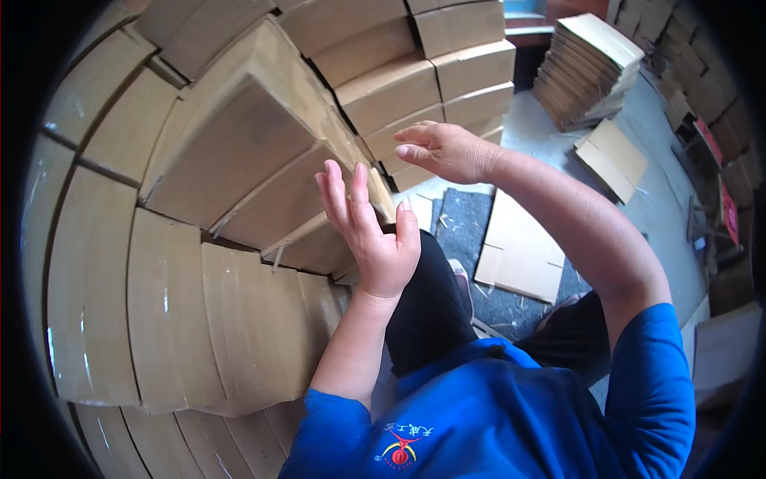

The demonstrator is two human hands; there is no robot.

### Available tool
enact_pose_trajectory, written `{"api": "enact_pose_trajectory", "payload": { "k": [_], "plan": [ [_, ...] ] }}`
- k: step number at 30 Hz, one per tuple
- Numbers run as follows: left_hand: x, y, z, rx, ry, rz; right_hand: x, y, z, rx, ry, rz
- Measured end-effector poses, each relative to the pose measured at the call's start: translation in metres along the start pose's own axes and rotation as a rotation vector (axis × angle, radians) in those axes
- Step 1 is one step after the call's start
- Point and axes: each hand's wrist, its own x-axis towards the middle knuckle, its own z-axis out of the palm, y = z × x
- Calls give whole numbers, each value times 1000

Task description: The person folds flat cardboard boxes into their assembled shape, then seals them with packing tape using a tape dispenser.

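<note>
My left hand [373,235] is raised with its fingers up and thumb apart, holding nothing. It overlaps the edge of a stack of brown cardboard boxes [235,152] that juts out in front of me. Higher and to the right, my right hand [447,152] is stretched out palm down, fingers extended, with nothing in it. Behind that hand rises another stack of taped cardboard boxes [475,68]. Below it, a flat cardboard piece [519,251] lies on a dark mat [463,227] between my legs.
More boxes [92,279] wall in the left side. A tall pile of flattened cardboard [586,68] stands on the floor at the back right, with a loose sheet [613,160] in front. Along the far right are more cardboard stacks and a red item [728,211].
</note>
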Motion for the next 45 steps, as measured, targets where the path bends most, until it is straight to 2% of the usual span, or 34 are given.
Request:
{"api": "enact_pose_trajectory", "payload": {
  "k": [2,5,7,8,9,11,12,13,15,17,18,19,22,25,26,28,30,33,35,36,38,41,42,43,44,45],
  "plan": [
    [-17,19,35,-165,-106,-23,-34,39,-17,-36,-124,238],
    [-41,39,107,-433,-240,-279,-92,88,-45,-173,-178,503],
    [-62,39,168,-613,-350,-653,-135,118,-59,-149,-136,567],
    [-78,36,200,-729,-408,-926,-154,128,-66,-133,-138,626],
    [-91,40,229,-740,-451,-1165,-173,141,-69,-93,-123,634],
    [-142,24,285,-678,-665,-1453,-203,167,-68,-29,-134,751],
    [-166,16,299,-606,-867,-1525,-217,184,-62,74,-105,810],
    [-189,4,312,-527,-1071,-1586,-230,212,-51,50,-135,845],
    [-264,-35,339,-406,-1154,-1645,-257,274,-14,-42,-185,927],
    [-296,-38,336,53,-1084,-1398,-287,328,29,-122,-337,1061],
    [-301,-41,334,29,-1088,-1453,-305,357,57,-87,-342,1128],
    [-307,-47,330,13,-1089,-1516,-319,372,82,0,-263,1236],
    [-323,-59,332,-129,-1179,-1616,-354,395,160,358,173,1527],
    [-334,-65,336,-210,-1202,-1574,-346,389,196,84,291,1753],
    [-333,-64,335,-225,-1192,-1564,-349,391,197,91,290,1766],
    [-328,-63,334,-210,-1185,-1592,-352,401,193,378,95,1589],
    [-326,-68,336,-194,-1158,-1622,-354,407,193,414,115,1612],
    [-334,-86,335,-147,-1206,-1518,-357,418,210,478,119,1633],
    [-281,-42,327,71,-930,-1296,-350,417,208,496,121,1626],
    [-264,-36,322,17,-922,-1212,-344,409,202,481,145,1629],
    [-222,-19,313,-62,-1103,-1048,-335,396,192,462,176,1626],
    [-170,25,289,-337,-1237,-782,-321,387,180,525,192,1575],
    [-146,52,269,-320,-1240,-651,-314,388,175,434,108,1525],
    [-125,77,249,-289,-1276,-616,-306,389,171,342,27,1469],
    [-115,96,234,-282,-1293,-559,-300,382,160,373,159,1469],
    [-129,97,230,-294,-1314,-532,-289,378,150,519,411,1465]
  ]
}}
